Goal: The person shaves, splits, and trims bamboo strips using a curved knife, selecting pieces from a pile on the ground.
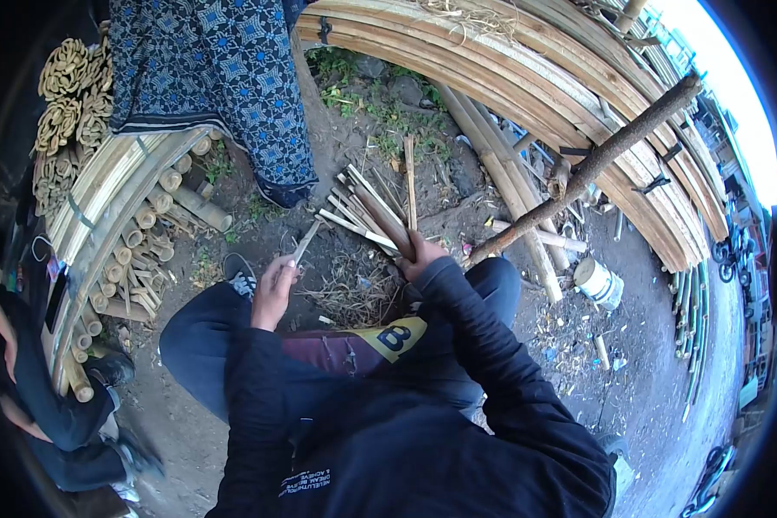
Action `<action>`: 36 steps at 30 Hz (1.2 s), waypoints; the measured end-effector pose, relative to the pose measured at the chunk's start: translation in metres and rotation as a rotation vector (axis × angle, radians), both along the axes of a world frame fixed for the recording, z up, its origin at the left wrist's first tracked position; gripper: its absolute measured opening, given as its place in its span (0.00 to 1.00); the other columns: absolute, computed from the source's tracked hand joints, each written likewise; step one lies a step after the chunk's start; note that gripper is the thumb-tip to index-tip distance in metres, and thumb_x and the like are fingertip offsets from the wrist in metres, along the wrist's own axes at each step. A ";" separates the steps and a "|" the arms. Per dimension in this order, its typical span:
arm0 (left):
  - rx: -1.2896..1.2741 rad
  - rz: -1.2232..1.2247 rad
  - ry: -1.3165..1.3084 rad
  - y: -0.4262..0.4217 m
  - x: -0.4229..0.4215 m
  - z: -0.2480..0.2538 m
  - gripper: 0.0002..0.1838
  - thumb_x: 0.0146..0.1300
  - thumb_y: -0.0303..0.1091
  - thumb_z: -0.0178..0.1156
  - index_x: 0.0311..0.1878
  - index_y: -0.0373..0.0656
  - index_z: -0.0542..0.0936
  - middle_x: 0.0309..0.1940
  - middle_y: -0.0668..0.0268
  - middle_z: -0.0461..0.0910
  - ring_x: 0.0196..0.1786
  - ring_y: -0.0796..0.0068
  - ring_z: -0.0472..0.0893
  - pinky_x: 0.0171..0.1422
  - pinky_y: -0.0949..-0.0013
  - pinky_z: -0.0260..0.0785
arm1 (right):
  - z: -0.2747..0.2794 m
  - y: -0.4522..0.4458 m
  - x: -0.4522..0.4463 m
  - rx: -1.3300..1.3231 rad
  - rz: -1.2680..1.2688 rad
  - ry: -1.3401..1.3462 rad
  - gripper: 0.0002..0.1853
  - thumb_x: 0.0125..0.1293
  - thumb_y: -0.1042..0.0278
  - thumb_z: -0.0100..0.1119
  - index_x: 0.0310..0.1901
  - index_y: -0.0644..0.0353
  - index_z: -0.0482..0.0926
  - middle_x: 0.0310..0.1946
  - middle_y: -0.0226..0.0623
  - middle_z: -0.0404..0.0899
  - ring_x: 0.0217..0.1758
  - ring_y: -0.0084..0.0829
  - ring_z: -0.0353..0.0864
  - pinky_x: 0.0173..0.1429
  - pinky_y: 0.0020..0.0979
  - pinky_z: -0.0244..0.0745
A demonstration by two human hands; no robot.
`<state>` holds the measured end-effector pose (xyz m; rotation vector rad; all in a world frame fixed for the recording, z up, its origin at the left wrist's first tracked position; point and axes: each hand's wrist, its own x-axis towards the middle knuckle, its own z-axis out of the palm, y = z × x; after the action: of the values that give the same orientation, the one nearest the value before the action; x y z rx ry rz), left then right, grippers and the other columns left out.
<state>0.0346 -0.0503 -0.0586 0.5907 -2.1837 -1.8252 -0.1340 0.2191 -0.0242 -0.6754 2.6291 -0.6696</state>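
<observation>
My left hand [276, 289] is closed around a knife [306, 243], its pale blade angled up and to the right. My right hand [425, 259] grips a brown split bamboo piece [380, 216] over the ground between my knees. Pale bamboo strips [354, 226] fan out beside that piece; I cannot tell which of them my fingers also hold. The knife tip is close to the left ends of these strips. Another narrow bamboo strip [410, 177] stands just beyond my right hand. Curly shavings [363, 293] lie on the soil below.
Long bamboo slats [509, 78] are stacked at upper right, crossed by a rough wooden pole [591, 168]. Cut bamboo poles [170, 180] and a blue patterned cloth [224, 78] are at left. A white bucket [597, 283] stands right. Another person's legs [69, 432] show lower left.
</observation>
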 end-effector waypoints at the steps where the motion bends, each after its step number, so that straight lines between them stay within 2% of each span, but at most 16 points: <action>1: -0.011 -0.034 0.030 -0.004 0.000 -0.011 0.20 0.71 0.45 0.49 0.56 0.41 0.76 0.40 0.63 0.81 0.44 0.75 0.79 0.47 0.71 0.69 | -0.009 0.003 0.002 -0.082 -0.039 -0.036 0.38 0.52 0.60 0.66 0.64 0.63 0.63 0.44 0.60 0.78 0.47 0.54 0.79 0.52 0.42 0.75; 2: -0.023 -0.069 0.060 -0.007 -0.001 -0.017 0.21 0.71 0.47 0.48 0.57 0.43 0.76 0.40 0.64 0.81 0.44 0.76 0.79 0.45 0.70 0.66 | -0.020 0.007 0.006 -0.164 -0.078 -0.073 0.36 0.52 0.57 0.67 0.61 0.64 0.67 0.42 0.59 0.78 0.48 0.53 0.80 0.51 0.41 0.74; 3: 0.010 -0.077 0.008 -0.005 0.000 -0.008 0.20 0.70 0.42 0.50 0.60 0.43 0.73 0.41 0.65 0.81 0.42 0.77 0.79 0.44 0.73 0.67 | -0.078 0.013 -0.004 -0.420 -0.137 -0.143 0.33 0.52 0.55 0.69 0.56 0.65 0.71 0.41 0.53 0.80 0.44 0.44 0.82 0.48 0.37 0.74; 4: 0.011 -0.077 0.005 0.000 0.002 0.004 0.20 0.70 0.42 0.50 0.60 0.43 0.73 0.41 0.65 0.81 0.42 0.77 0.79 0.44 0.73 0.67 | -0.076 0.014 0.003 -0.419 -0.138 -0.147 0.33 0.52 0.55 0.69 0.56 0.65 0.71 0.41 0.53 0.80 0.44 0.44 0.82 0.48 0.37 0.74; 6: 0.220 0.005 -0.135 0.010 0.009 0.021 0.21 0.69 0.40 0.51 0.63 0.44 0.70 0.40 0.68 0.80 0.39 0.78 0.78 0.45 0.74 0.68 | -0.067 0.015 0.018 -0.759 -0.234 -0.515 0.31 0.54 0.55 0.69 0.55 0.66 0.72 0.39 0.46 0.80 0.39 0.34 0.79 0.44 0.34 0.73; 7: 0.325 0.031 -0.179 0.009 0.011 0.020 0.22 0.68 0.38 0.52 0.65 0.47 0.67 0.39 0.71 0.78 0.38 0.80 0.78 0.45 0.73 0.69 | -0.091 0.022 0.013 -0.615 -0.257 -0.511 0.31 0.55 0.56 0.70 0.55 0.66 0.72 0.36 0.41 0.78 0.35 0.29 0.76 0.41 0.32 0.72; 11: 0.450 0.153 -0.279 0.018 0.027 -0.009 0.21 0.66 0.31 0.56 0.62 0.48 0.69 0.38 0.72 0.78 0.36 0.81 0.78 0.39 0.74 0.70 | -0.111 0.023 0.042 -0.542 -0.346 -0.637 0.29 0.54 0.56 0.71 0.53 0.65 0.73 0.35 0.42 0.79 0.35 0.30 0.76 0.41 0.34 0.72; 13: 0.393 0.162 -0.319 0.028 0.032 -0.017 0.21 0.66 0.31 0.57 0.62 0.47 0.70 0.38 0.72 0.78 0.34 0.83 0.78 0.36 0.77 0.69 | -0.122 0.024 0.054 -0.457 -0.319 -0.553 0.24 0.58 0.64 0.67 0.53 0.63 0.71 0.24 0.31 0.73 0.19 0.24 0.70 0.22 0.28 0.65; 16: 0.312 0.120 -0.351 0.033 0.035 -0.026 0.17 0.67 0.34 0.56 0.59 0.45 0.73 0.35 0.72 0.78 0.32 0.84 0.77 0.34 0.78 0.67 | -0.134 0.026 0.059 -0.313 -0.211 -0.423 0.26 0.56 0.67 0.67 0.54 0.64 0.70 0.24 0.33 0.74 0.19 0.26 0.72 0.23 0.30 0.68; 17: 0.318 0.079 -0.419 0.034 0.034 -0.022 0.15 0.68 0.36 0.56 0.56 0.45 0.74 0.33 0.72 0.77 0.31 0.84 0.76 0.33 0.78 0.66 | -0.136 0.026 0.057 -0.300 -0.207 -0.454 0.30 0.52 0.61 0.70 0.54 0.65 0.71 0.36 0.43 0.78 0.34 0.32 0.78 0.38 0.33 0.74; 20: 0.333 0.070 -0.476 0.036 0.029 -0.013 0.14 0.71 0.44 0.51 0.50 0.46 0.78 0.27 0.74 0.75 0.28 0.85 0.74 0.31 0.78 0.65 | -0.140 0.024 0.057 -0.525 -0.197 -0.596 0.31 0.52 0.64 0.68 0.57 0.65 0.69 0.37 0.43 0.79 0.35 0.33 0.79 0.38 0.33 0.74; 22: 0.519 0.181 -0.431 0.037 0.031 -0.014 0.19 0.72 0.49 0.48 0.49 0.44 0.77 0.24 0.73 0.75 0.24 0.84 0.73 0.26 0.78 0.62 | -0.139 0.025 0.059 -0.507 -0.237 -0.696 0.32 0.52 0.65 0.68 0.59 0.65 0.68 0.38 0.42 0.78 0.34 0.32 0.79 0.38 0.33 0.74; 24: 0.626 0.152 -0.413 0.038 0.039 -0.022 0.20 0.73 0.50 0.46 0.53 0.44 0.76 0.25 0.73 0.74 0.25 0.84 0.73 0.28 0.77 0.63 | -0.136 0.024 0.059 -0.484 -0.279 -0.795 0.33 0.51 0.67 0.67 0.60 0.65 0.67 0.38 0.41 0.78 0.34 0.32 0.79 0.37 0.32 0.74; 26: 0.864 0.163 -0.391 0.047 0.045 -0.028 0.19 0.73 0.47 0.47 0.57 0.46 0.75 0.27 0.73 0.74 0.27 0.83 0.73 0.30 0.75 0.65 | -0.134 0.023 0.061 -0.544 -0.341 -0.813 0.30 0.57 0.69 0.66 0.60 0.63 0.67 0.31 0.36 0.76 0.22 0.26 0.74 0.24 0.29 0.69; 33: 0.873 0.115 -0.489 0.079 0.051 -0.051 0.12 0.71 0.39 0.51 0.53 0.47 0.75 0.30 0.72 0.75 0.29 0.79 0.75 0.33 0.70 0.67 | -0.114 0.016 0.079 -0.669 -0.276 -0.917 0.31 0.57 0.69 0.67 0.60 0.62 0.65 0.27 0.33 0.72 0.19 0.25 0.70 0.22 0.29 0.65; 36: 0.800 0.122 -0.510 0.081 0.046 -0.052 0.14 0.72 0.42 0.48 0.54 0.47 0.74 0.29 0.72 0.74 0.29 0.79 0.75 0.33 0.69 0.66 | -0.109 0.015 0.083 -0.489 -0.260 -0.910 0.30 0.59 0.69 0.65 0.62 0.60 0.63 0.32 0.37 0.74 0.23 0.26 0.73 0.25 0.29 0.68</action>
<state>0.0807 0.0311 -0.1108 1.4351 -1.4971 -2.6727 -0.0509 0.2342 -0.1328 -0.0684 1.7135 -1.3354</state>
